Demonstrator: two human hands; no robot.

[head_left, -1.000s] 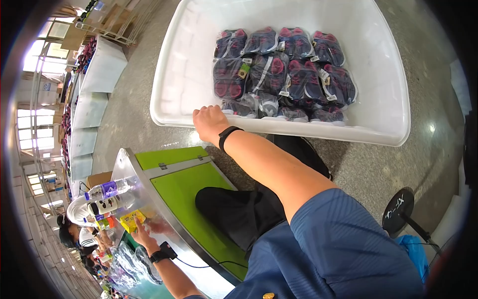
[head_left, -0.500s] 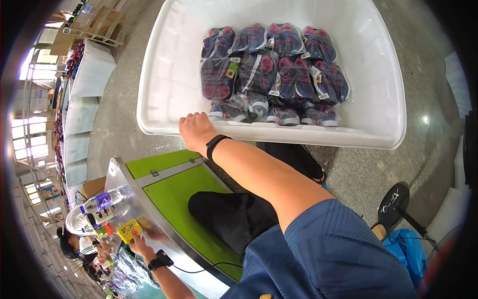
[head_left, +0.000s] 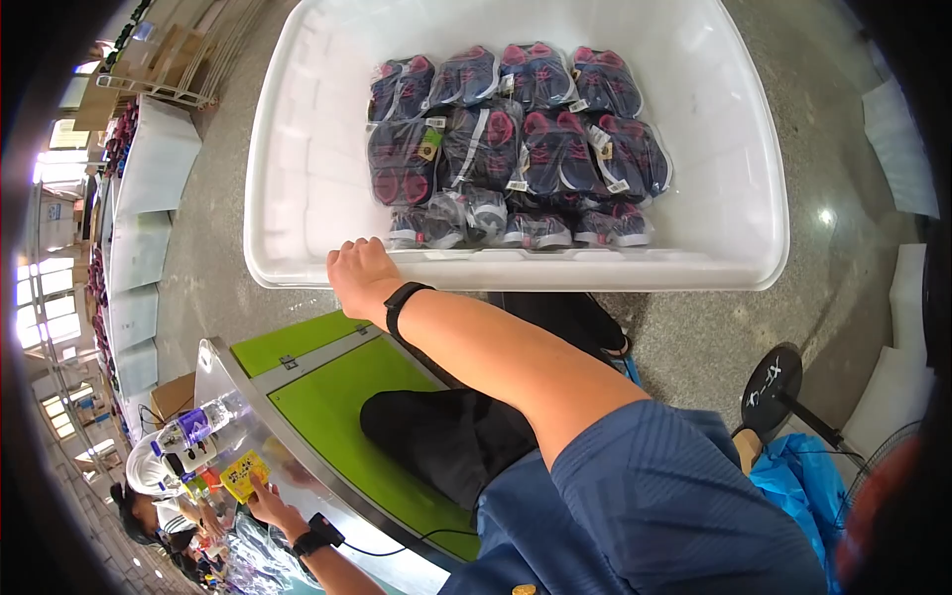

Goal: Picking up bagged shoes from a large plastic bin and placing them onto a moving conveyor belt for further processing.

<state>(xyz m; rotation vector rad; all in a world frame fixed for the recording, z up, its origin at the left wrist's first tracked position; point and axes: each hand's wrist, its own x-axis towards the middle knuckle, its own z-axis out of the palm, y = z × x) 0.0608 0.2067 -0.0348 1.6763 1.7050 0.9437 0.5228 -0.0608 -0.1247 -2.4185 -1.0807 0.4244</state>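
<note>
My right hand (head_left: 362,278) is closed over the near rim of a large white plastic bin (head_left: 694,270), toward its left end. Inside the bin lie several pairs of dark blue sneakers (head_left: 558,154) with pink linings, wrapped in clear bags and set in rows. At lower left, my left hand (head_left: 272,504) has its fingers on a small yellow box (head_left: 245,477) and appears to grip its edge. That box is over a shiny metal tabletop, and the underside of the grip is hidden.
A green-doored cabinet (head_left: 347,407) stands by my legs. A water bottle (head_left: 203,421) and clear plastic bags (head_left: 260,550) are on its top. At right are a round black pedal-like disc (head_left: 772,385) and a blue bag (head_left: 793,476). Another person (head_left: 149,511) is at far left.
The whole view has shifted a little, so the bin and both hands sit farther left. My right hand stays on the rim, and my left hand stays at the yellow box.
</note>
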